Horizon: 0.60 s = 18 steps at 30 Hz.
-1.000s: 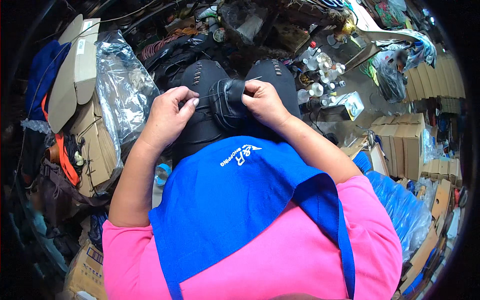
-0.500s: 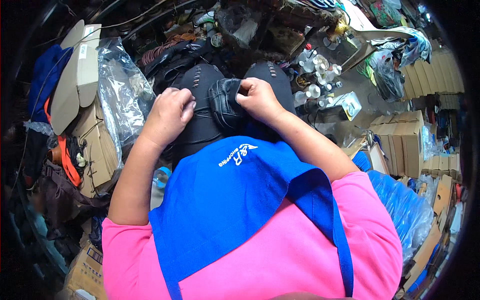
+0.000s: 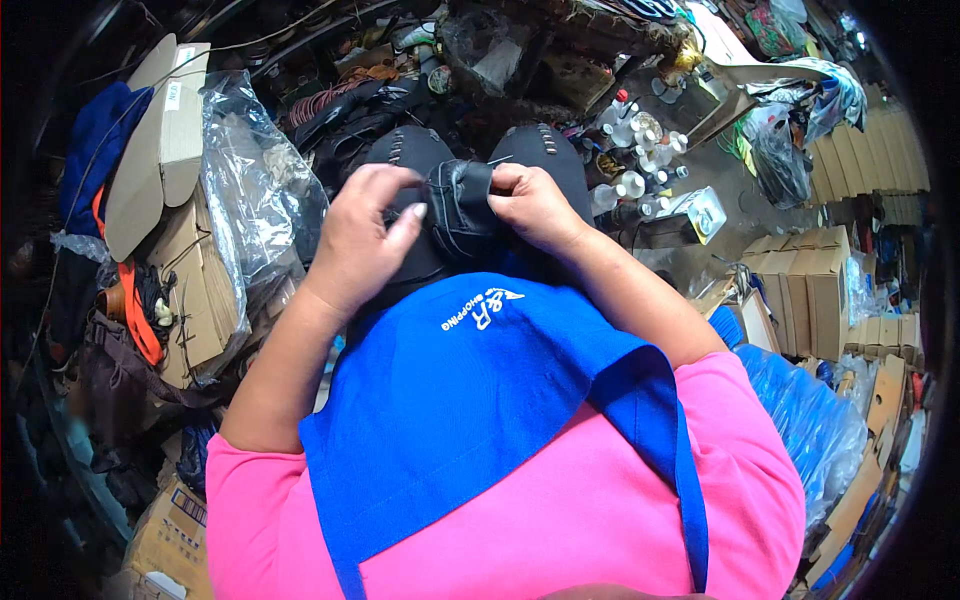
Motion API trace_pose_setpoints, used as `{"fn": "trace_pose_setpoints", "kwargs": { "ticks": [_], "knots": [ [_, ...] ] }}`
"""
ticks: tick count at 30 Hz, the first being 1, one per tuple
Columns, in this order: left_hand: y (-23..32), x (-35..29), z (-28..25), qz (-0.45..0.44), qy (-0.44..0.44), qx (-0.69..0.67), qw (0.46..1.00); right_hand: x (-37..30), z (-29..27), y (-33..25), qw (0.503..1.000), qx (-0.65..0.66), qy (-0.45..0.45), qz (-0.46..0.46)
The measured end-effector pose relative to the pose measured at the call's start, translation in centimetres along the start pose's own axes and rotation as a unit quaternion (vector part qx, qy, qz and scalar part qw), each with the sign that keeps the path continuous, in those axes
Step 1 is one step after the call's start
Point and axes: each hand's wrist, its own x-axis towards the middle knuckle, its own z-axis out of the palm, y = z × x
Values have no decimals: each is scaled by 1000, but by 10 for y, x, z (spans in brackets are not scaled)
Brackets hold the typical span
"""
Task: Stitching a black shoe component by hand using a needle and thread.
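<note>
Lower frame: my pink short-sleeved shirt (image 3: pixel 560 520), overlaid by a blue fabric apron (image 3: pixel 470 400) with white lettering near its upper edge.

Centre: a small black leather piece (image 3: pixel 458 212), folded and stitched along its edge, sits on my lap between both hands, just above the apron's upper edge.

Centre left: my left hand (image 3: pixel 362 238), fingers curled, thumb and forefinger pinched on the left side of the leather piece.

Centre right: my right hand (image 3: pixel 532 205), fingers bent tight, gripping the right edge of the same piece.

Just above: my knees in dark trousers (image 3: pixel 540 150) with pale stitch marks.

Left of frame: a crumpled clear plastic bag (image 3: pixel 255 190) lying over flat brown cardboard boxes (image 3: pixel 190 290); beige cardboard sole shapes (image 3: pixel 150 150) further up.

Upper right: a cluster of small clear plastic bottles (image 3: pixel 635 150) on the ground.

Right edge: stacked brown cartons (image 3: pixel 810 280); below them, a blue plastic-wrapped bundle (image 3: pixel 810 420).
</note>
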Motion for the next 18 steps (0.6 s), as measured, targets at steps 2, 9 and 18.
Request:
{"fn": "trace_pose_setpoints", "kwargs": {
  "ticks": [2, 9, 18],
  "knots": [
    [13, 6, 3, 114, -31, 47, 992, 4, 3, 3, 999, -31, 18, -20],
    [10, 23, -10, 239, -74, 263, 932, 19, 23, -17, 959, -260, 50, -99],
    [-11, 20, -44, 142, -112, 159, 971, 38, 29, -49, 940, -326, -36, -97]
  ]
}}
